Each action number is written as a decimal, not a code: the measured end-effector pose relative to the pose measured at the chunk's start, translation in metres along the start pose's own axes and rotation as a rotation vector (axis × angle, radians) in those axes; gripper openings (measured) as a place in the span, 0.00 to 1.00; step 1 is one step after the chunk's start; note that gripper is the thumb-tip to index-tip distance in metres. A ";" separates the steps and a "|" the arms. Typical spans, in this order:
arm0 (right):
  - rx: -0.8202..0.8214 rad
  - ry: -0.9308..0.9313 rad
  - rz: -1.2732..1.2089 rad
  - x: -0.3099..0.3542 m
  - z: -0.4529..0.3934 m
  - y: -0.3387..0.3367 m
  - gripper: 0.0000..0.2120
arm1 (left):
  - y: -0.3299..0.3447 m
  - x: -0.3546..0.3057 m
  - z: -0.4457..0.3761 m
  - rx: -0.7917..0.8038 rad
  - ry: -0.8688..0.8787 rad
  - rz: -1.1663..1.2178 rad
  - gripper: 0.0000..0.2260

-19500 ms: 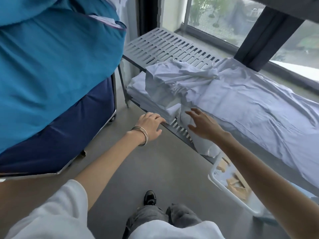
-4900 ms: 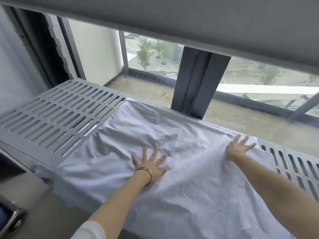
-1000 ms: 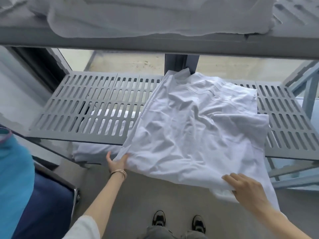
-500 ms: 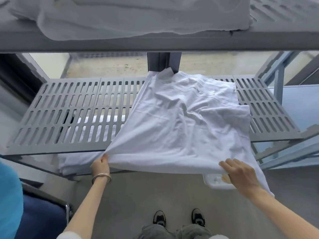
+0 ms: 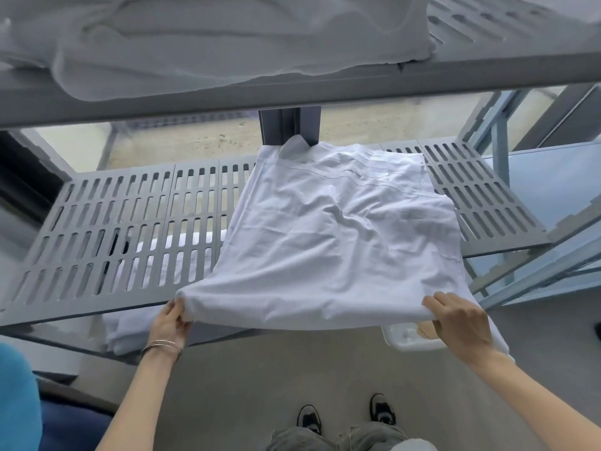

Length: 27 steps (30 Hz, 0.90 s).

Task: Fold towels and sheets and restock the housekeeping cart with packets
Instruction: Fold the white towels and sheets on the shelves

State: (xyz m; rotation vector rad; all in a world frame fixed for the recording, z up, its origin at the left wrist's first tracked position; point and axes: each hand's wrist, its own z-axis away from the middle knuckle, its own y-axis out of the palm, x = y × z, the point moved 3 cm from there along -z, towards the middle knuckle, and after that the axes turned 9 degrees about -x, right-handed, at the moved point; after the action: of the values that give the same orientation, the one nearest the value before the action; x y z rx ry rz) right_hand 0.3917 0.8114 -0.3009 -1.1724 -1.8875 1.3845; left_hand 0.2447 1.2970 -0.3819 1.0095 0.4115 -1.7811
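One white sheet (image 5: 328,242) lies on the grey slotted shelf (image 5: 130,229), and its near edge hangs out over the floor. Two hands hold this edge: the left hand (image 5: 169,327) pinches the left corner, and the right hand (image 5: 461,323) has its grip closed over the right corner. One stack of folded linen (image 5: 140,323) is on the shelf below, and one white tray (image 5: 409,340) is under the right corner.

I see open slotted shelf (image 5: 130,222) left of the sheet (image 5: 331,242), and a narrower bare strip on its right. The upper shelf (image 5: 292,92) overhangs close above. A white tray (image 5: 413,340) sits below the front edge.
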 end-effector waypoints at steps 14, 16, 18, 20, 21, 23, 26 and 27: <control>-0.032 -0.012 0.003 0.004 -0.073 -0.004 0.15 | 0.025 -0.017 0.027 -0.113 0.704 -0.942 0.32; -0.038 -0.025 0.012 0.002 -0.077 -0.007 0.14 | 0.016 -0.019 0.020 -0.178 0.632 -0.945 0.28; -0.055 -0.048 0.034 0.003 -0.082 -0.010 0.13 | 0.011 -0.018 0.015 -0.257 0.573 -0.991 0.25; -0.092 -0.062 0.065 0.005 -0.088 -0.011 0.12 | 0.009 -0.011 0.013 -0.298 0.502 -1.083 0.21; -0.115 -0.065 0.079 0.006 -0.092 -0.011 0.12 | 0.009 -0.006 0.012 -0.311 0.465 -1.113 0.19; -0.155 -0.083 0.108 0.007 -0.099 -0.010 0.10 | 0.006 0.001 0.011 -0.345 0.378 -1.127 0.16; -0.176 -0.087 0.151 0.002 -0.102 -0.007 0.09 | -0.004 0.001 -0.004 -0.374 0.166 -0.851 0.09; -0.170 -0.084 0.160 -0.001 -0.102 -0.006 0.10 | -0.007 -0.004 -0.009 -0.345 0.068 -0.742 0.07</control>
State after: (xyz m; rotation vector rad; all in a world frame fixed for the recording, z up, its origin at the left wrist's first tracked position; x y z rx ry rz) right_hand 0.4722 0.8592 -0.2604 -1.3947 -2.0414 1.3976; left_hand 0.2431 1.3091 -0.3851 0.7096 1.2120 -2.2086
